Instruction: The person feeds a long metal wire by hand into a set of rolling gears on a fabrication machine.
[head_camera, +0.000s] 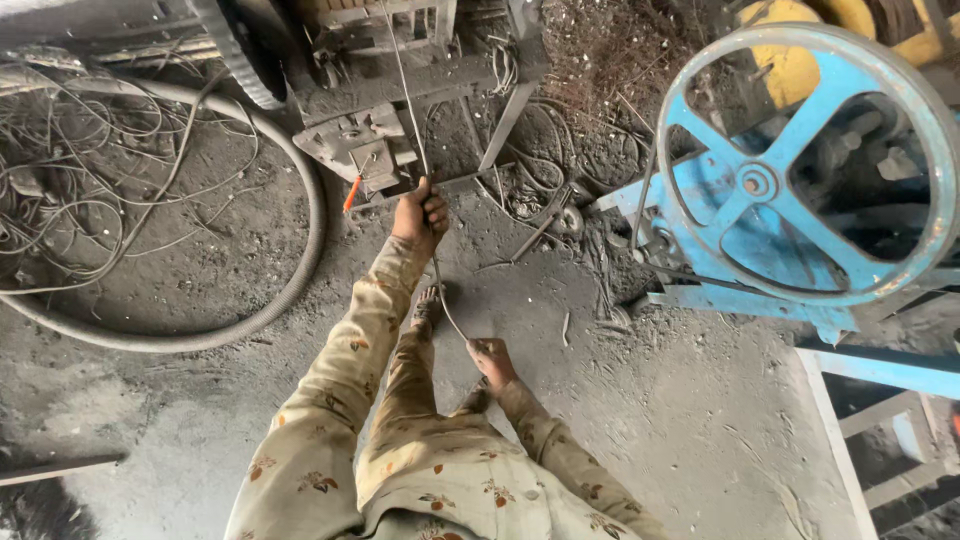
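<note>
Nearest to camera, patterned beige sleeves and a trouser leg, with one bare foot (428, 305) on the dusty grey floor (640, 420). Right hand (491, 360), low and close to the body, fingers closed around the lower end of a thin metal wire (447, 306). Further forward, left hand (421, 214), arm stretched out, fingers closed in a fist around the same wire higher up. From there the wire running straight up and away into a dark metal machine (370, 140), with a small orange handle (351, 193) just beside the left hand. At left, thick grey hose (300, 270) curved on the floor around a tangle of loose wires (70, 200). At right, well apart from both hands, big blue wheel (800, 170) with spokes on a blue frame.
</note>
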